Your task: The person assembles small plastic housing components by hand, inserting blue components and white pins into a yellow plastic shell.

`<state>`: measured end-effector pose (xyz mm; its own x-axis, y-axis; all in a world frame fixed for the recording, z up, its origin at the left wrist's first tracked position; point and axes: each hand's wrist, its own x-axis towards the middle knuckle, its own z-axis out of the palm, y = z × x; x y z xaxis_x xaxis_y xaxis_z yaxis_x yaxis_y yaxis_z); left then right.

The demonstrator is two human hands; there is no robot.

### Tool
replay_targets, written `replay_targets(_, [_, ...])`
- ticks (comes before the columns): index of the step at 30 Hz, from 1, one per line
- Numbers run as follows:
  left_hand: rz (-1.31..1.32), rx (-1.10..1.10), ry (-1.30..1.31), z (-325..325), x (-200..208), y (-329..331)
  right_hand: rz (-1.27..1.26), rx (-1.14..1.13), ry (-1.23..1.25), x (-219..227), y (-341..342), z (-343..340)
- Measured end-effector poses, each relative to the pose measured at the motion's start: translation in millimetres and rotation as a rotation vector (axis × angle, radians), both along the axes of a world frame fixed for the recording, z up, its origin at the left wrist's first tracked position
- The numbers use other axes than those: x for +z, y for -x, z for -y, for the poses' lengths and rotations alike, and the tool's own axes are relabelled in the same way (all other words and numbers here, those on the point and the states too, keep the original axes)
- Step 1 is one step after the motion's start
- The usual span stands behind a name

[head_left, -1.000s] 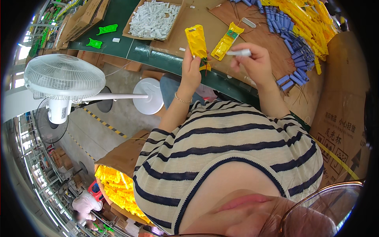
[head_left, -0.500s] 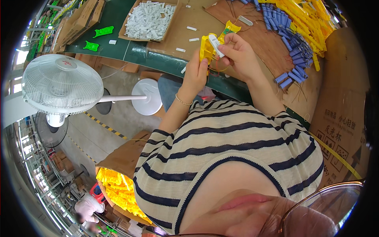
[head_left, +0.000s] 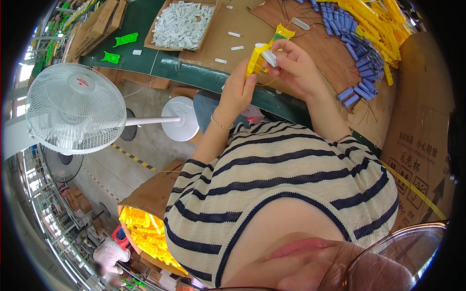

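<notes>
— hands first: the left hand is closed on a yellow plastic strip, held upright above the bench edge; the right hand pinches a small white clip against the strip's top.

— what could slip?

— clip looks tiny and held by fingertips only. if it goes on skewed it could pop loose and drop past the bench edge toward the floor.

— and the pose?

— both forearms raised from the striped shirt, wrists bent inward, fingers curled close together. more white clips sit in a cardboard tray, blue pieces and yellow strips heaped to the right.
</notes>
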<state>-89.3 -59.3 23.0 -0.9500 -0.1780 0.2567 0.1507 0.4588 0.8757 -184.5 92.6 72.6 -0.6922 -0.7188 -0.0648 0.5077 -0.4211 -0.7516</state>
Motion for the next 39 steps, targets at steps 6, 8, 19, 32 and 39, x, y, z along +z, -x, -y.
replay_targets(6, [-0.002, -0.163, -0.087, -7, 5, -3, -0.352, -0.098, -0.248, -6, 13, -10])
replay_targets(8, [0.032, -0.178, -0.161, -12, 7, -3, -0.457, -0.157, -0.360, -5, 12, -10])
replay_targets(19, [0.168, -0.291, -0.449, -12, -1, -7, -0.580, -0.092, -0.346, 0, 14, -5])
replay_targets(32, [0.061, -0.132, -0.668, -25, -12, -2, -0.257, -0.175, -0.276, 6, 1, 8])
replay_targets(39, [-0.071, 0.069, -0.404, -24, 0, -1, -0.991, -0.226, -0.700, -8, -12, 9])
